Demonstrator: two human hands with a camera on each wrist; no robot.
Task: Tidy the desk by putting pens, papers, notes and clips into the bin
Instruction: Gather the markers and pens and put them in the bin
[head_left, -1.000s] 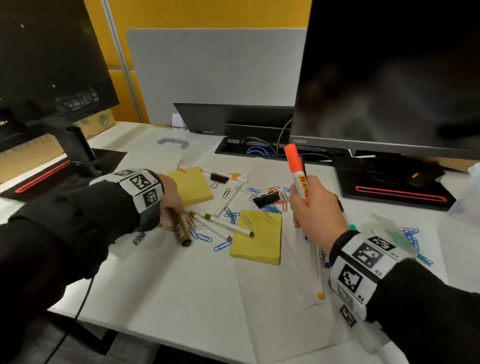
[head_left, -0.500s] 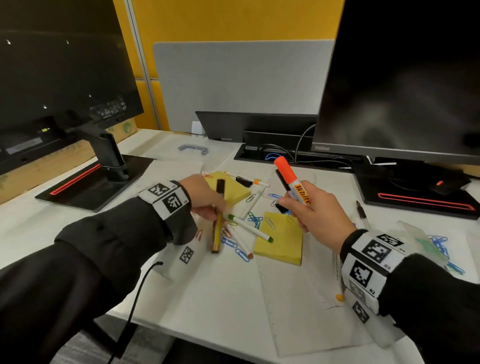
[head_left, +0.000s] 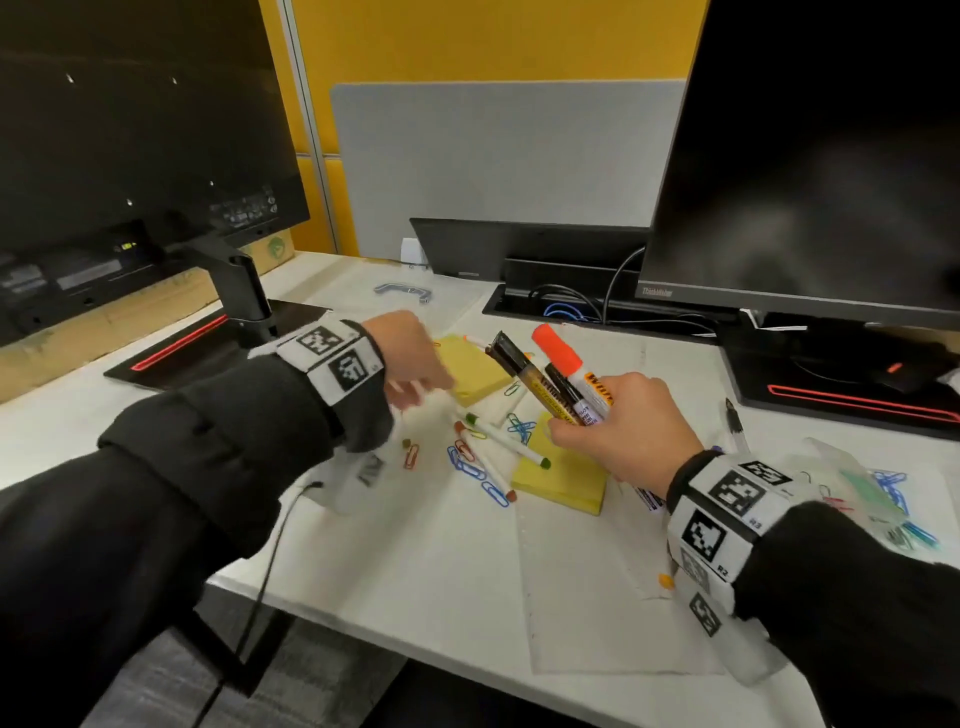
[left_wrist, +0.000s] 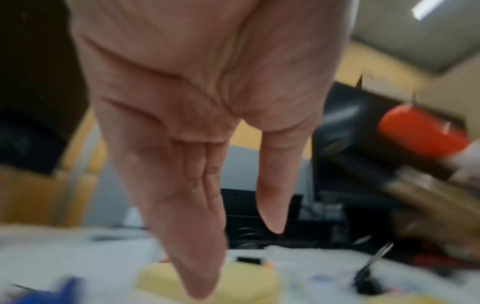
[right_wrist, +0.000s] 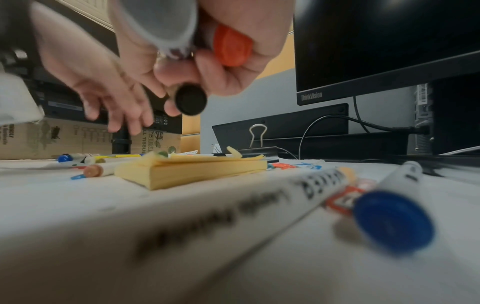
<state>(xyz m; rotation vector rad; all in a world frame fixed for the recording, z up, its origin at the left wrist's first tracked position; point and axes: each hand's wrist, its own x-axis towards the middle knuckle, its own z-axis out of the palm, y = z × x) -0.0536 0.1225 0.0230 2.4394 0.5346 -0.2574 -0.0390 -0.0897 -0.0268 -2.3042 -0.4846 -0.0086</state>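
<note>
My right hand (head_left: 589, 410) grips a bundle of markers above the desk: an orange-capped marker (head_left: 560, 356) and a brown marker with a black cap (head_left: 514, 366). In the right wrist view their butt ends (right_wrist: 191, 100) show inside the curled fingers. My left hand (head_left: 421, 384) hovers empty with straight, blurred fingers (left_wrist: 197, 257) over the far yellow sticky pad (head_left: 475, 374). Thin pens (head_left: 506, 439) and coloured paper clips (head_left: 467, 462) lie between the hands, beside the near yellow pad (head_left: 563, 480).
Two monitors on stands (head_left: 249, 296) flank the work area, with a cable tray (head_left: 571, 306) behind. A black pen (head_left: 735, 421) and a clear bag of clips (head_left: 857, 483) lie at the right. A blue-ended marker (right_wrist: 389, 220), a white marker (right_wrist: 233, 209) and a binder clip (right_wrist: 258, 144) lie nearby.
The brown marker went from my left hand into my right hand, beside the orange one. My left hand let go and now hovers open over the far pad.
</note>
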